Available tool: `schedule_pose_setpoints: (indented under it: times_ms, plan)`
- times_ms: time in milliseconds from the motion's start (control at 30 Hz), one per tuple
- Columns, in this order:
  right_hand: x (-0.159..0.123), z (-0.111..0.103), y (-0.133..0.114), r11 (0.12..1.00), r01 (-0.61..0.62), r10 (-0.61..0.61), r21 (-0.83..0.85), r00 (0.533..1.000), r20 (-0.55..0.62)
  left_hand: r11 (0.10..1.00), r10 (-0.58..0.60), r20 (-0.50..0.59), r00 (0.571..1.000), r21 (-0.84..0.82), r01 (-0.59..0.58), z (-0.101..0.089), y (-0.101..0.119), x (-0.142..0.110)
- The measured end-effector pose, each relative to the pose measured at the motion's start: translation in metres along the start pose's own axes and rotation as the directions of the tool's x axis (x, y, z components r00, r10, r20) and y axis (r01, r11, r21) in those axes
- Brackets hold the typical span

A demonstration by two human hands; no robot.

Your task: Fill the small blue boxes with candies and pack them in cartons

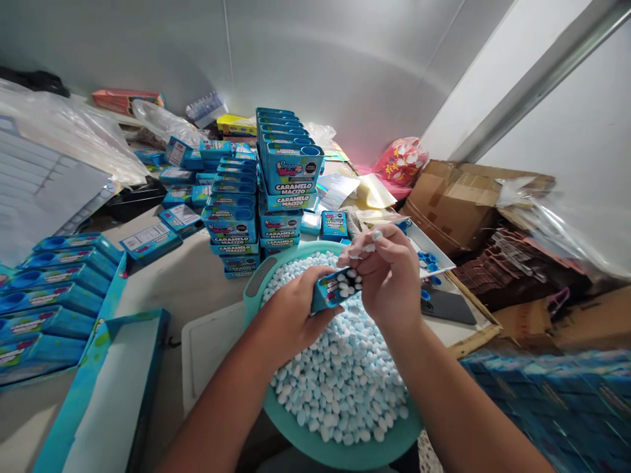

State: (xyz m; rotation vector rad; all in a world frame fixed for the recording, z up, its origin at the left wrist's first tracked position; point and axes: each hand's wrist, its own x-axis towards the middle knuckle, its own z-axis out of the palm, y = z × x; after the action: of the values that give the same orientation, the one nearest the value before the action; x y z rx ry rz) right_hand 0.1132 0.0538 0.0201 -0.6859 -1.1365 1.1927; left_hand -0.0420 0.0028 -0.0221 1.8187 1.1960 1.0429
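My left hand point(298, 305) grips a small blue candy box point(325, 293), tilted, with white candies point(349, 281) showing at its opening. Close beside that opening, my right hand point(387, 276) is closed around a few candies point(371, 247), one pale blue piece between thumb and finger. Both hands are above a turquoise tub point(340, 456), heaped with white and pale blue candies point(340, 374). The palm side of my right hand is partly hidden.
Stacks of blue candy boxes point(290, 174) rise behind the tub. More boxes lie in a display tray point(111, 322) at left, beside an open blue tray point(116, 394). Small blue caps point(430, 263) sit at right, near cardboard boxes point(458, 203).
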Motion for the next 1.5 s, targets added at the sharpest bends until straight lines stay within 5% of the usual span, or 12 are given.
schedule_pose_setpoints:
  times_ms: [533,867,1100,1267,1400,1500]
  plan:
    - [-0.017,-0.004,0.001,0.986,0.161,-0.151,-0.040,0.971,0.185,0.996,0.069,-0.016,0.998,-0.062,-0.070,-0.004,0.001,-0.001]
    - [-0.026,-0.011,-0.009,0.985,0.160,-0.128,-0.059,0.922,0.364,0.997,0.028,-0.021,0.999,-0.075,-0.030,-0.002,-0.001,0.000]
    - [-0.031,-0.017,-0.019,0.952,0.187,-0.061,-0.240,0.890,0.452,0.996,0.010,-0.017,1.000,-0.088,-0.012,-0.003,0.001,-0.002]
    - [-0.037,-0.023,-0.025,0.889,0.235,0.022,-0.392,0.834,0.552,0.993,0.024,-0.004,1.000,-0.113,-0.025,-0.004,0.003,-0.001]
    - [-0.035,-0.024,-0.030,0.792,0.405,0.001,-0.456,0.747,0.665,0.979,0.088,-0.010,0.996,-0.183,-0.089,-0.002,0.004,0.000]
    - [-0.027,-0.025,-0.029,0.678,0.511,-0.097,-0.528,0.775,0.625,0.984,0.053,-0.022,0.998,-0.166,-0.056,-0.002,0.006,0.000]
